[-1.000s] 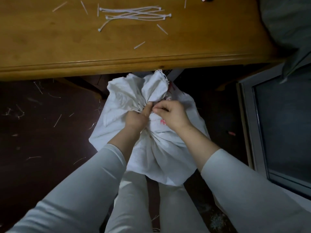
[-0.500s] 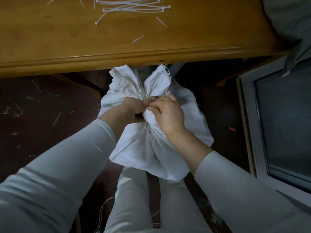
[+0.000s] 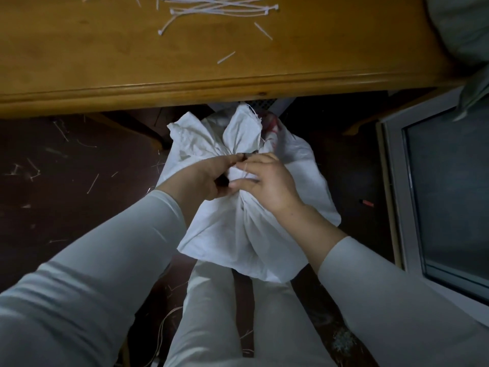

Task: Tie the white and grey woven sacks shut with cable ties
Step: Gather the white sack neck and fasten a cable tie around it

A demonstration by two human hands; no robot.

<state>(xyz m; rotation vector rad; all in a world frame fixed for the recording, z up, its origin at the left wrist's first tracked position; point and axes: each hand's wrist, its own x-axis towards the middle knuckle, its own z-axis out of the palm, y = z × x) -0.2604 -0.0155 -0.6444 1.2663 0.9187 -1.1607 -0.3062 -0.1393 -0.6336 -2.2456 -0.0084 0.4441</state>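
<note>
Nearest the camera, 2 legs in pale trousers (image 3: 211,313) stand on the dark floor (image 3: 66,207), with pale sleeves reaching forward on either side. The white sack (image 3: 238,234) hangs just in front of the knees, below the tabletop edge. Its mouth is gathered into a puckered neck and the loose top fans out above.

The left hand (image 3: 206,178) has its fingers curled round that neck from the left. The right hand (image 3: 267,181) is curled over the neck from the right, thumb pressed to the cloth, so the 2 hands touch. A thin white strand (image 3: 246,170) crosses the neck by the right forefinger; whether that hand pinches it cannot be told.

Pale clippings litter the floor at left, and a small red bit (image 3: 366,202) lies at right, near a framed dark panel (image 3: 444,181).

Beyond, on the wooden tabletop (image 3: 105,62), loose cable ties (image 3: 219,9) lie in a heap, with short offcuts (image 3: 226,57) nearby. Grey fabric (image 3: 460,27) bulks at the far right corner.
</note>
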